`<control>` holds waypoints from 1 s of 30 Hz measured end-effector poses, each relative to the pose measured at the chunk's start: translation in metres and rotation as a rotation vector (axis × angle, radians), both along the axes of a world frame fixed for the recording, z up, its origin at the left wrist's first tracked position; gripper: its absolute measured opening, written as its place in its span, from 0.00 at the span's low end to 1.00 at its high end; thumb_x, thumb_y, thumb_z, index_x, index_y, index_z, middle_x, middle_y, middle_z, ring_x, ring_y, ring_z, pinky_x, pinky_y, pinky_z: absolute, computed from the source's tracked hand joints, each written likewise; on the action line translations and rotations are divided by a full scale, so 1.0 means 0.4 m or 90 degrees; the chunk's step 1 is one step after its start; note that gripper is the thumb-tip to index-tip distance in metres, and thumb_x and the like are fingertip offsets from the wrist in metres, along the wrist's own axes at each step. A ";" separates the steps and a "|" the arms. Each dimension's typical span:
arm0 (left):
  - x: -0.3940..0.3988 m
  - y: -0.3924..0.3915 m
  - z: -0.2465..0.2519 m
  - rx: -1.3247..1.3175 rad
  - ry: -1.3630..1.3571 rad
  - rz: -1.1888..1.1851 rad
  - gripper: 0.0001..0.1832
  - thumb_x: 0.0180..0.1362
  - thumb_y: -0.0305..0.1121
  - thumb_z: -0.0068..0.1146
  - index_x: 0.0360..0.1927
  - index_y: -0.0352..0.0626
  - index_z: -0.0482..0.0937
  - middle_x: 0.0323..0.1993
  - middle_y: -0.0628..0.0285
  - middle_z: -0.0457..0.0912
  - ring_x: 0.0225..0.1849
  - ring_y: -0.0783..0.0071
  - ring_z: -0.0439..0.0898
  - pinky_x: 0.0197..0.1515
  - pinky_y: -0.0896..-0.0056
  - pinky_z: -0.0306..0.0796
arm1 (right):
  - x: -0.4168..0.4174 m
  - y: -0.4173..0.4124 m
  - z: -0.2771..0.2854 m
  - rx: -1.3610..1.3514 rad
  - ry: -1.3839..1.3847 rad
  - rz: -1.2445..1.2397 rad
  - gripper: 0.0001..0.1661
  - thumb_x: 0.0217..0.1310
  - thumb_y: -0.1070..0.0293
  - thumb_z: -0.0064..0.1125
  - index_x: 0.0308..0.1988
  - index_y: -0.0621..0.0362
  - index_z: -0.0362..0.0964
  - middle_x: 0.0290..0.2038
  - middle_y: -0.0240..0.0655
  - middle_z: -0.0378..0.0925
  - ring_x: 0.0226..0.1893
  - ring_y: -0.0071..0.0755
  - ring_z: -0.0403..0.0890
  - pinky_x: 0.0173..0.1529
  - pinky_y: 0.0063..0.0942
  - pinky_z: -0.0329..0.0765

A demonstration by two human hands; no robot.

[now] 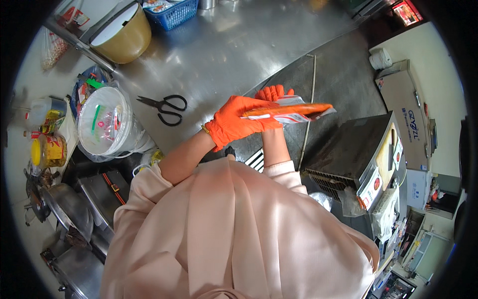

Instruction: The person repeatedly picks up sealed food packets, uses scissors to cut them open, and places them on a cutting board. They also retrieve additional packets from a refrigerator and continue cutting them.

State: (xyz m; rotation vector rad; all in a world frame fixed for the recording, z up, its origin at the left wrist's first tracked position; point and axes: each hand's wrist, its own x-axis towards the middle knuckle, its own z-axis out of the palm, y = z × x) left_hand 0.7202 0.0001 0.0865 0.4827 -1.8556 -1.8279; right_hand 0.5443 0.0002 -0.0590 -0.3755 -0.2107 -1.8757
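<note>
Both my hands wear orange gloves. My left hand (237,119) is closed around the near end of a flat, soft packet (298,111) with white, red and orange on it, held up edge-on to the view. My right hand (272,93) is at the packet's far side, its fingers curled against it; the packet hides its palm. Black-handled scissors (168,108) lie on the steel worktop (209,59), left of my left hand, their blades pointing left.
A lidded white bucket (102,119) with a plastic bag on it stands left. A tan round container (129,41) and a blue basket (175,14) of packets are at the back left. A dark metal appliance (347,149) stands right. Pans (71,209) and a yellow-lidded jar (50,150) are far left.
</note>
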 end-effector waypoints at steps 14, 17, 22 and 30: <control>0.039 -0.094 -0.004 0.503 0.400 0.132 0.36 0.58 0.61 0.50 0.64 0.50 0.64 0.61 0.60 0.70 0.59 0.59 0.72 0.60 0.52 0.67 | 0.063 0.026 0.206 0.435 0.105 -0.411 0.41 0.60 0.30 0.43 0.52 0.57 0.67 0.42 0.32 0.76 0.43 0.34 0.75 0.52 0.34 0.73; 0.044 -0.078 -0.021 0.539 0.379 0.100 0.30 0.60 0.57 0.53 0.59 0.50 0.70 0.53 0.62 0.77 0.53 0.67 0.77 0.54 0.61 0.73 | 0.054 0.040 0.198 0.382 0.081 -0.314 0.34 0.60 0.32 0.46 0.33 0.55 0.73 0.30 0.29 0.79 0.33 0.29 0.78 0.37 0.31 0.77; -0.022 -0.024 -0.028 0.511 0.333 0.162 0.25 0.60 0.49 0.58 0.56 0.46 0.72 0.49 0.66 0.78 0.50 0.74 0.78 0.51 0.67 0.74 | 0.030 0.039 0.225 0.357 0.082 -0.338 0.38 0.56 0.30 0.50 0.39 0.59 0.75 0.41 0.36 0.81 0.36 0.34 0.82 0.39 0.33 0.81; -0.300 -0.082 -0.049 0.054 0.135 0.045 0.20 0.53 0.18 0.60 0.51 0.34 0.75 0.45 0.62 0.81 0.45 0.75 0.78 0.49 0.74 0.72 | -0.199 0.029 0.099 0.456 -0.066 -0.442 0.24 0.67 0.45 0.42 0.46 0.52 0.70 0.43 0.29 0.76 0.43 0.32 0.77 0.51 0.34 0.75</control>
